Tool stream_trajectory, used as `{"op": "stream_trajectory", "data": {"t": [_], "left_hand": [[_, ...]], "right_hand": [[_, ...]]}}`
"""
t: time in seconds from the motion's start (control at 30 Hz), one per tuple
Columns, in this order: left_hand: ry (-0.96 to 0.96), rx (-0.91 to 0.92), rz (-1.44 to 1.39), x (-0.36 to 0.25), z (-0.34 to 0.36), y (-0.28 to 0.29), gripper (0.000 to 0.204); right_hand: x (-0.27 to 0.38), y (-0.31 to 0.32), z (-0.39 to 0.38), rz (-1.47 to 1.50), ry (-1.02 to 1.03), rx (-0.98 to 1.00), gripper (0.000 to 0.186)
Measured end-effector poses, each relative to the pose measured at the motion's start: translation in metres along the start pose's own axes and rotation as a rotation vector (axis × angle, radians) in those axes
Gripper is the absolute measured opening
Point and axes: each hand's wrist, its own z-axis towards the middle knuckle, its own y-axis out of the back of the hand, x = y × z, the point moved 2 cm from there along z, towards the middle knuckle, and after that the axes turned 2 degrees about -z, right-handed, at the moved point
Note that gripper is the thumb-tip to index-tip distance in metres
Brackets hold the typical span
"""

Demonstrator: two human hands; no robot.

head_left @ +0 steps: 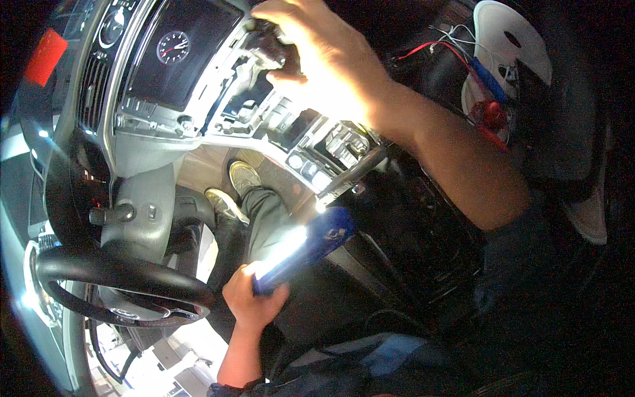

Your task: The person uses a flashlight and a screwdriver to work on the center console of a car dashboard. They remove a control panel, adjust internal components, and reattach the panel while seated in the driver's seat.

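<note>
My left hand (254,298) is closed around the lower end of a blue stick-shaped work light (317,241). The light is lit and tilted up to the right, with its beam on the console. My right hand (331,63), washed out by the glare, reaches across to the opened centre console (271,119). Its thumb and fingers curve around a dark knob-like piece (266,47) below the screen, whose kind I cannot make out. Bare brackets and openings show in the console beside it.
A steering wheel (126,278) stands at the left. The dashboard screen (182,53) shows a clock dial. Two shoes (241,178) are in the footwell. On the right, a white panel (516,26) lies with wires, a blue-handled tool (488,79) and a red round thing (489,114).
</note>
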Motion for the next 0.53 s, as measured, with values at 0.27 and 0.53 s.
{"op": "stream_trajectory", "data": {"t": [0.27, 0.53], "left_hand": [[0.129, -0.094, -0.038, -0.003, -0.005, 0.007, 0.046], [0.466, -0.093, -0.748, 0.006, 0.014, -0.038, 0.040]], "right_hand": [[-0.010, -0.004, -0.006, 0.118, -0.086, 0.031, 0.086], [-0.030, -0.021, -0.006, 0.315, 0.056, 0.099, 0.097]]}}
